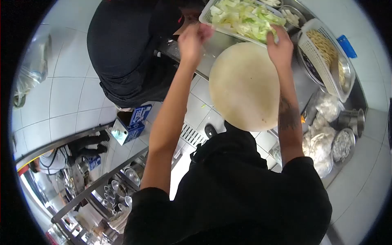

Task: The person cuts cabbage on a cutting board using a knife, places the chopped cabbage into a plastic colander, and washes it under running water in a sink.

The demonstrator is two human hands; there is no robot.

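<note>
A white perforated basket (233, 34) of chopped cabbage (245, 17) stands at the top of the view. My left hand (192, 43) is beside the basket's left corner; its curled fingers are blurred, and whether they hold anything is unclear. At the basket's front right corner is my right hand (281, 48), thumb and fingers apart, the fingertips at the cabbage's edge. I cannot make out a grip on the rim or on a leaf. Below the basket, between my forearms, lies a large round pale cutting board (245, 85).
A white basket of noodles (322, 47) stands right of my right hand. Plastic bags (318, 143), a metal pot (352, 121) and a bowl of whitish pieces (343, 145) line the right side. A person in black (122, 49) stands close on the left. Metal shelves with bowls (118, 188) are lower left.
</note>
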